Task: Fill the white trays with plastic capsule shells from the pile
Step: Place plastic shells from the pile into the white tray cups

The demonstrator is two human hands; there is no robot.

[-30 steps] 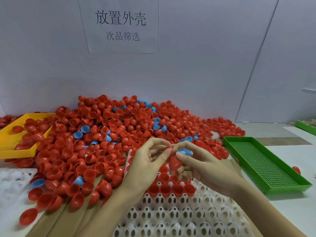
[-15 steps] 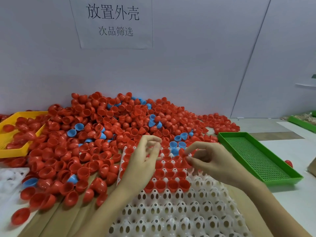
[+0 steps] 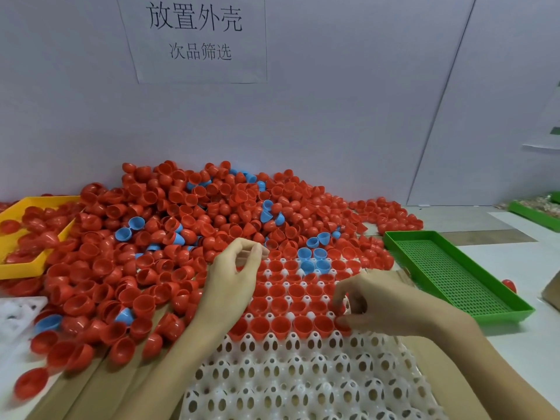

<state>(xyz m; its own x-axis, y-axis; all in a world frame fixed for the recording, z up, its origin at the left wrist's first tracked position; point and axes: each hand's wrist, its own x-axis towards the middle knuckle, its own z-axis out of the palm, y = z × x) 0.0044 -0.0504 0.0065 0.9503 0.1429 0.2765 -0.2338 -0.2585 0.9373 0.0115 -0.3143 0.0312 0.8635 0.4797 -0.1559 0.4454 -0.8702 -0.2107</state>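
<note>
Head view. White perforated plastic tray [image 3: 303,377] lies near centre on brown cardboard sheets [image 3: 100,383]. Its far rows hold red shells, open side up, plus a small cluster of blue plastic shells [image 3: 313,260] near the far edge; the near rows are unfilled.

Large pile of red plastic capsule half-shells [image 3: 188,225], a few blue ones mixed in, sits against the grey wall [image 3: 333,116] behind and left of the tray, spilling onto the cardboard.

Right hand [image 3: 381,301] is at the tray's right edge, at the nearest filled row. Thumb and fingers are curled narrow, pinching a red capsule shell [image 3: 342,321] at a cell there.

Left hand [image 3: 233,277] is raised over the tray's far left corner, fingers curled, thumb and forefinger tips close together. Whether they hold a shell: cannot tell.

Yellow plastic tray [image 3: 30,262] at left, partly holding red shells. Green perforated plastic tray [image 3: 454,274] at right. White paper sign with printed characters [image 3: 194,34] on the wall.
</note>
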